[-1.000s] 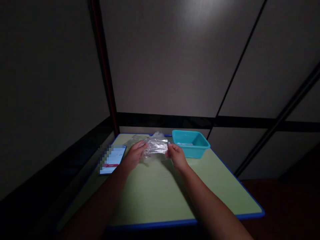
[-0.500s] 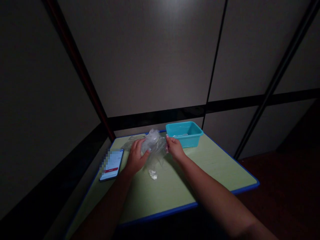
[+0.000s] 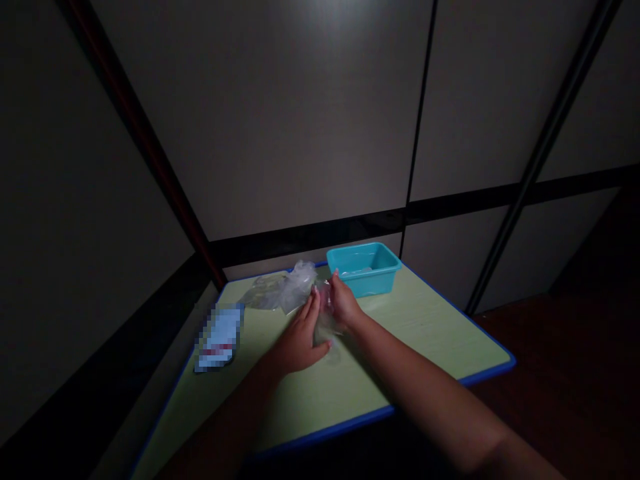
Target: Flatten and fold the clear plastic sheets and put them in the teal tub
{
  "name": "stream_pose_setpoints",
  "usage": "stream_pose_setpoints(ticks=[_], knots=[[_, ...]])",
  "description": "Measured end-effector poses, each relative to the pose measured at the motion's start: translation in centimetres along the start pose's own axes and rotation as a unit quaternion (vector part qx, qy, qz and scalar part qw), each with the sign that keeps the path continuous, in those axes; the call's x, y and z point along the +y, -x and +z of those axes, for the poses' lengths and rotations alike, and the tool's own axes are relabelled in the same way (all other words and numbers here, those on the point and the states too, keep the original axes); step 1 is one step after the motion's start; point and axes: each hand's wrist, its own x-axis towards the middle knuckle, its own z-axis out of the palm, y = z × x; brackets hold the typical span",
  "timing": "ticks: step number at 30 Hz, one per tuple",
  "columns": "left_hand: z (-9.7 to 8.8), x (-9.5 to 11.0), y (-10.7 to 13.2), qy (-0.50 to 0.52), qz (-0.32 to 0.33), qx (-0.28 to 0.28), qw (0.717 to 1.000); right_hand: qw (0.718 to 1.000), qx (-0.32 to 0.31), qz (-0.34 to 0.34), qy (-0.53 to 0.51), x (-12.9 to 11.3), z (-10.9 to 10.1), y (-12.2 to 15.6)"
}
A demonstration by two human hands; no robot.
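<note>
My right hand (image 3: 346,303) pinches a clear plastic bag (image 3: 326,321) with a reddish patch near the fingertips. The bag hangs down towards the table, its lower end partly hidden by my left hand. Fingers stretched out and thumb apart, my left hand (image 3: 303,339) lies along the left side of that bag. Beyond it, crumpled clear plastic bags (image 3: 280,290) rest on the table, and how many there are I cannot tell. Just behind my right hand stands a turquoise plastic basket (image 3: 377,283) with some clear or whitish things inside.
A phone (image 3: 220,339), partly pixelated, lies at the left edge of the pale green table (image 3: 425,340), which has a blue rim. Dark-striped panels (image 3: 310,147) rise directly behind the table and at its left.
My left hand has left the crumpled bags and moved right and nearer, beside the bag in my right hand. That bag now shows apart from the pile. The view has shifted slightly.
</note>
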Motion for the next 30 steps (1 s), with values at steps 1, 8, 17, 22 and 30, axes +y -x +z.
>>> stream_pose_setpoints(ticks=[1, 8, 17, 22, 30], knots=[[0.2, 0.3, 0.0, 0.023, -0.004, 0.007, 1.000, 0.999, -0.008, 0.026, -0.037, -0.2, 0.1, 0.0], [0.4, 1.2, -0.5, 0.286, -0.078, 0.077, 0.952, 0.977, -0.088, 0.113, -0.161, -2.1, 0.3, 1.4], [-0.8, -0.3, -1.1, 0.665, -0.185, 0.132, 0.711, 0.980, -0.195, 0.020, -0.025, -0.8, 0.1, 2.2], [-1.6, 0.6, -1.6, 0.740, -0.218, 0.116, 0.626, 0.962, -0.265, -0.017, 0.068, -0.3, -0.3, 1.9], [-1.9, -0.2, -1.7, 0.745, -0.240, 0.117, 0.611, 0.952, -0.282, 0.001, 0.123, 0.0, -0.2, 1.7]])
